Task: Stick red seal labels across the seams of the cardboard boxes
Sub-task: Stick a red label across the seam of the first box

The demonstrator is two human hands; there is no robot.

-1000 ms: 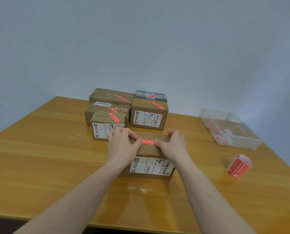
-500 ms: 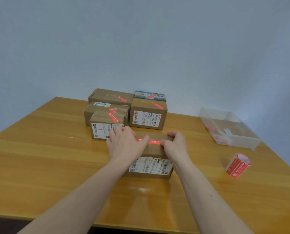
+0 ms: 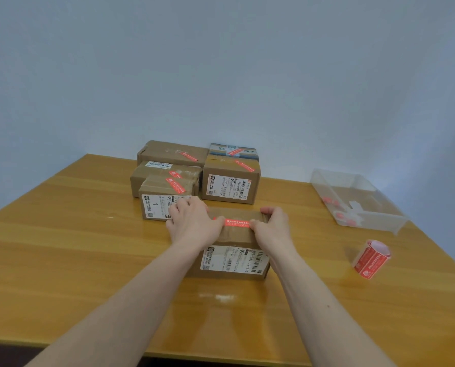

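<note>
both hands (image 3: 194, 223) (image 3: 272, 226) flat, fingers pressing red label (image 3: 237, 223) onto box (image 3: 229, 258); clear bin (image 3: 374, 221) holds red scraps.

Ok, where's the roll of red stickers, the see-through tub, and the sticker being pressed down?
roll of red stickers (image 3: 370, 260), head view, on its red outer wrap.
see-through tub (image 3: 368, 221), head view, on its near wall.
red sticker (image 3: 237, 223), head view, on its middle, between both hands.

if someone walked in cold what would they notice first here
Two bare hands, left hand and right hand, pressing a red seal label onto the top of the nearest cardboard box at mid-table. Behind it sits a cluster of already labelled boxes; a red label roll lies at the right.
</note>
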